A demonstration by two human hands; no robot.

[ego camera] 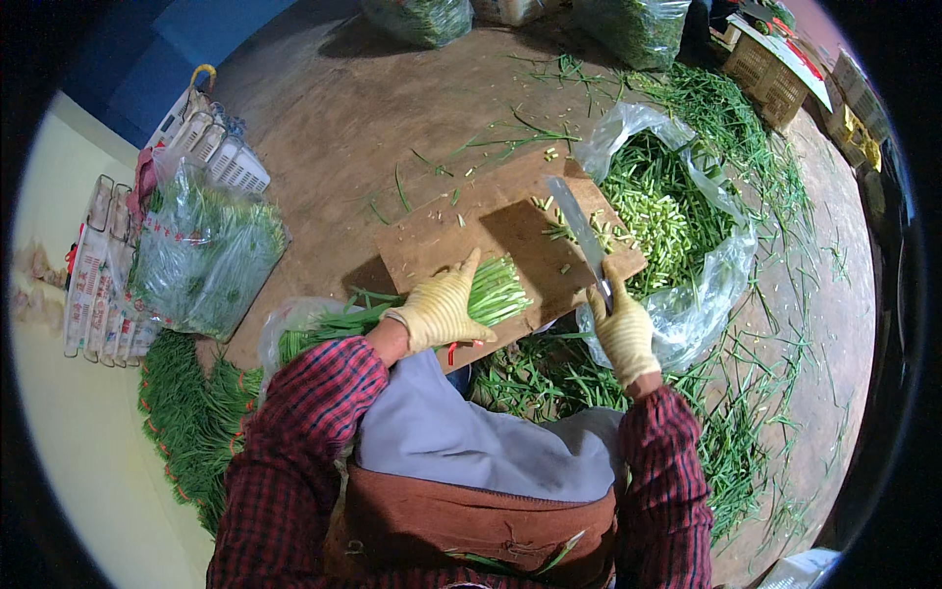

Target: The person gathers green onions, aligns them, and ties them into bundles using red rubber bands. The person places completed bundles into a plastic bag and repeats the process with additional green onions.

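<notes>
A wooden board (441, 213) lies aslant in front of me. On its near edge my left hand (441, 305), in a cream ribbed glove, is closed over a bundle of green stalks (502, 292) whose pale cut ends face right. The leafy part of the bundle trails left under my wrist. My right hand (624, 331), gloved alike, grips the handle of a wide-bladed knife (578, 221). Its blade points away from me over the board's right end, among short cut stalk pieces (559, 230). Blade and bundle are apart.
Right of the board, an open plastic bag (703, 316) holds cut stalk ends and leaves. Loose greens (736, 456) litter the floor. A filled bag (210, 258), stacked crates (110, 294) and tied green bunches (176, 412) stand or lie at left. More filled bags (633, 33) are at the far side.
</notes>
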